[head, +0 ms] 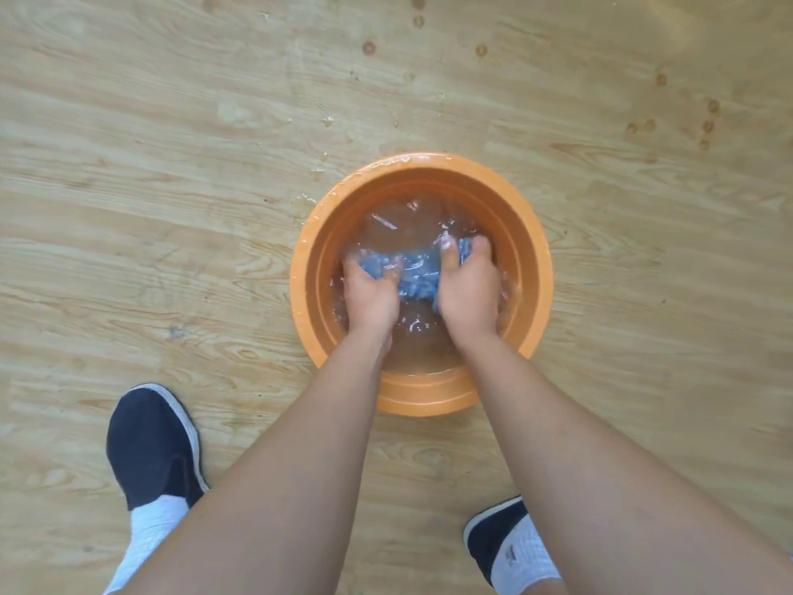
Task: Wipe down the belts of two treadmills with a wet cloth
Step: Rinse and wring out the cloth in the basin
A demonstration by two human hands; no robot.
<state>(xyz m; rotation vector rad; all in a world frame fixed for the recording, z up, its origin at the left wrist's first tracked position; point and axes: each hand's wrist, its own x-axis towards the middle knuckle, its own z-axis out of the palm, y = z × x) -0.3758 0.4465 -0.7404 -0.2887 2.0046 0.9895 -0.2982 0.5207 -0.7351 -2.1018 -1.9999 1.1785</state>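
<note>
Head view (the only view). My two hands are sunk in an orange plastic basin (310,294) that stands on the wood-pattern floor (171,208). My left hand (371,294) grips the left end of the blue cloth (418,277), fingers curled round it. My right hand (467,289) grips the right end, thumb and fingers closed over the bunched fabric. The cloth lies under the rippled water (412,350), near the middle of the basin, stretched between the hands. Droplets (317,173) sit on the floor just beside the basin's far left rim. My dark shoes, left (150,444) and right (489,534), stand near the basin's near side. No treadmill is in view, so I judge the wiping is not yet under way.

Likely faults from here:
- A vigorous rub could slop more water over the rim.
- A wet floor so near my feet could cause a slip.
- A poorly wrung cloth could drip onto the treadmill belts.
</note>
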